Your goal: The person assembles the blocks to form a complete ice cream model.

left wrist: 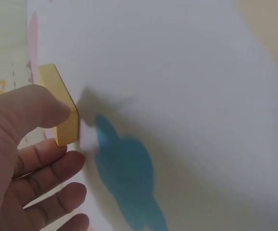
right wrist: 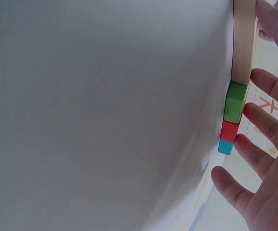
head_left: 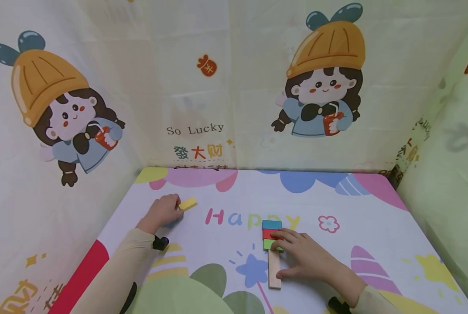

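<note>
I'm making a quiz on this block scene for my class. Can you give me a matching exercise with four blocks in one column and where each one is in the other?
Things:
1. yellow block
2. blue block
3. green block
4. plain wooden block

Places:
A. far end of the row, away from the person
B. pinched in the left hand, apart from the row
C. near end of the row, with the right hand's thumb against it
D. between the red block and the wooden one

Pairs: 1-B, 2-A, 3-D, 4-C

Left hand [head_left: 161, 212] far forward, fingers curled in a pinch; right hand [head_left: 306, 257] nearer, flat, fingers spread.
</note>
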The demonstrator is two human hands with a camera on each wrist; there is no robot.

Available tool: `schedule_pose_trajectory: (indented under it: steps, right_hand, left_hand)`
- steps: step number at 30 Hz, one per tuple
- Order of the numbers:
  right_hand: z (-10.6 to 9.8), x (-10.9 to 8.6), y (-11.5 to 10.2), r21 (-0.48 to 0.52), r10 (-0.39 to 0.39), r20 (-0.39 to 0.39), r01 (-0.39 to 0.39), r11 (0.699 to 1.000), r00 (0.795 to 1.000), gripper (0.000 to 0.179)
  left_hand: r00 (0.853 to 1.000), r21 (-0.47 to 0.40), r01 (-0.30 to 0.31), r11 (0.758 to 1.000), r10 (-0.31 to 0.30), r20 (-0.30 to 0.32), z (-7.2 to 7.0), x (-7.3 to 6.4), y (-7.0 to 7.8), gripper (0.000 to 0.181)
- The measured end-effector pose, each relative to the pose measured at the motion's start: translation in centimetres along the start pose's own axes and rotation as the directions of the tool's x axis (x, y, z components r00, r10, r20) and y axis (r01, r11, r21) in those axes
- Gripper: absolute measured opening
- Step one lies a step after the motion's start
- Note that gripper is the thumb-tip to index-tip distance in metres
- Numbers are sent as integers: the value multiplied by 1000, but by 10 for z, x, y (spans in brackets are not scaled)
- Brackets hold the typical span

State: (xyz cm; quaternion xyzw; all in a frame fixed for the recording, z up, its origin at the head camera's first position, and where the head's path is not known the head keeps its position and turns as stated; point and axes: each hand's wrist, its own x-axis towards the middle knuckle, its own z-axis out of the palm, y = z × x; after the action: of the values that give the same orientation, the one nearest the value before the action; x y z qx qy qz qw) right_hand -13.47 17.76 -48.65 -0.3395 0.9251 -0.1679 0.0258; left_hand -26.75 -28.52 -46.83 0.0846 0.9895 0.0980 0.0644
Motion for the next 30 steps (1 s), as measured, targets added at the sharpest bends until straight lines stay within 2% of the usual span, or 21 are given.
schedule_pose_trajectory:
  steps: [6,18,25,30]
  right_hand:
    - [1,-1,-1,-10,-9,0,9,1000,1000,64]
    - [1,-3,1,-3,-13,-25,13,1000,1000,61]
    - [1,-2,-1,-6,-23,-26,22,1000,999,61]
    - [0,-2,-1,-5,-9,-19,9,1000,1000,62]
  left_hand:
    - [998,-30,36,999,-34,49,4,7,21,28]
    - [998,-99,12,995,-6,64,15,25,71,29]
    - [997,-150,6,989,6,81,21,30,99,29]
    - [996,-195,-35,980,50,73,26,35,120,29]
